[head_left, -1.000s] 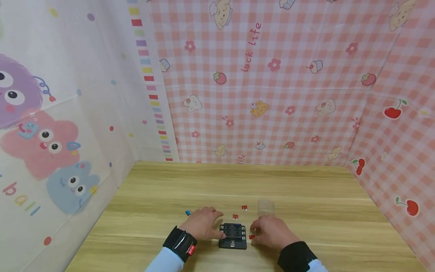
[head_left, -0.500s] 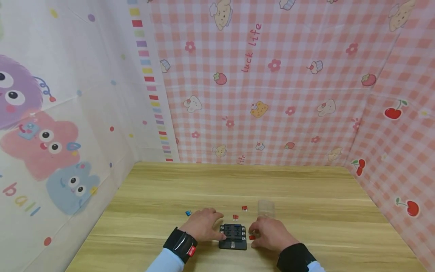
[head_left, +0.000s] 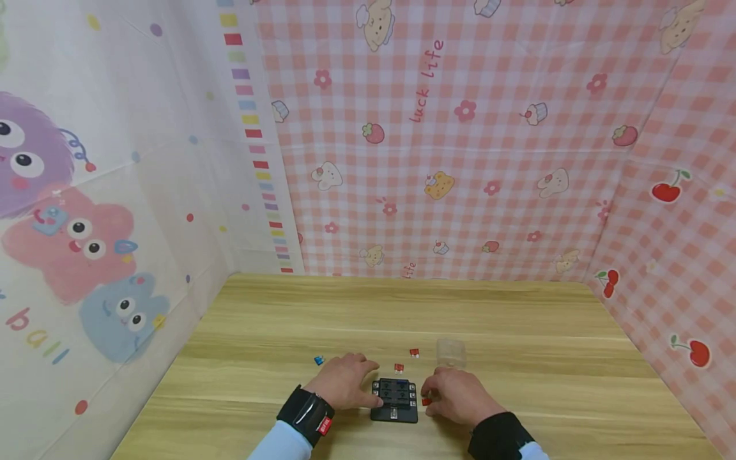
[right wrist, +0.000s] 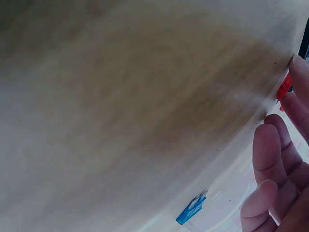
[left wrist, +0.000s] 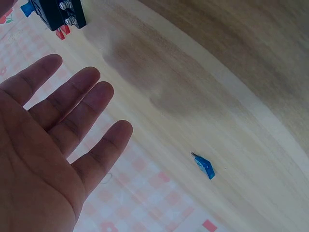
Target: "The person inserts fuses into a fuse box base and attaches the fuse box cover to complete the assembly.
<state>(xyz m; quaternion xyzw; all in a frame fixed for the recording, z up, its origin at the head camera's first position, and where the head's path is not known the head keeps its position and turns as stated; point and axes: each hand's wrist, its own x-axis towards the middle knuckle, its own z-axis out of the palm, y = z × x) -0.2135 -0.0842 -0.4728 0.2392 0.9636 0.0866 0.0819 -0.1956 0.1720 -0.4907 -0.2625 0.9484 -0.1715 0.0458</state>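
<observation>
A black fuse block (head_left: 394,401) lies on the table between the hands. One blue blade fuse (head_left: 401,383) sits in its far right slot. My left hand (head_left: 342,381) has its thumb against the block's left side, its other fingers extended over the table; the left wrist view shows them straight. Just right of the block, my right hand (head_left: 457,393) pinches a red blade fuse (right wrist: 284,88) between thumb and index finger, low over the table. The remaining right fingers curl inward. Part of this fuse is hidden by the fingers.
Two red blade fuses, a nearer fuse (head_left: 399,368) and a farther fuse (head_left: 414,352), lie beyond the block. A blue fuse (head_left: 319,360) lies left; another blue fuse (right wrist: 191,209) lies by the clear plastic cover (head_left: 451,352). Patterned cloth (head_left: 437,140) walls the table.
Both hands stay almost still, the left thumb at the fuse block and the right fingers at the red fuse. The whole head view shifts very slightly.
</observation>
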